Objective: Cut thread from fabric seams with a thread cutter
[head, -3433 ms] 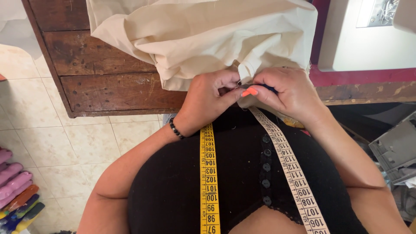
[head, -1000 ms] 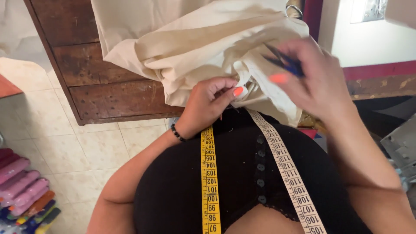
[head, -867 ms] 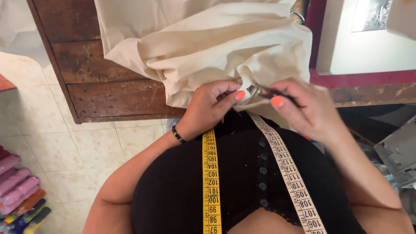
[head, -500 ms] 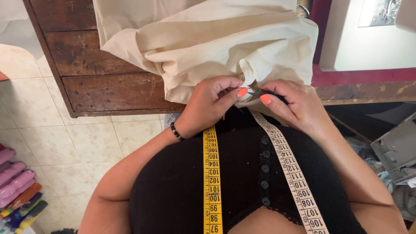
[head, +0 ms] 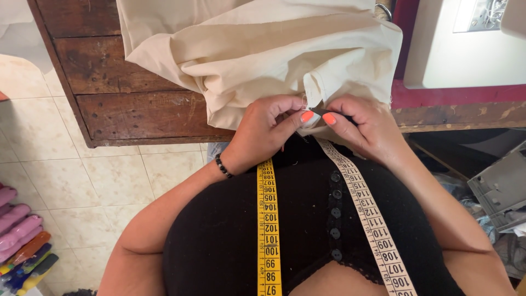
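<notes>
We pinch the cloth [head: 263, 60] hem — soft, light, floppy — left hand [head: 263, 129] closed on it, right hand [head: 364, 126] gripping a dark tool [head: 329, 112].

She wears a sleeveless black buttoned top [head: 329, 230], a black bead bracelet [head: 221, 165], orange nail polish, and a tape measure [head: 268, 230] round her neck.

The cream cloth [head: 263, 55] lies bunched and folded over the edge of the wooden table [head: 137, 109], its lower hem hanging down. A small dark tool [head: 329, 113], mostly hidden, sits against that hem.
</notes>
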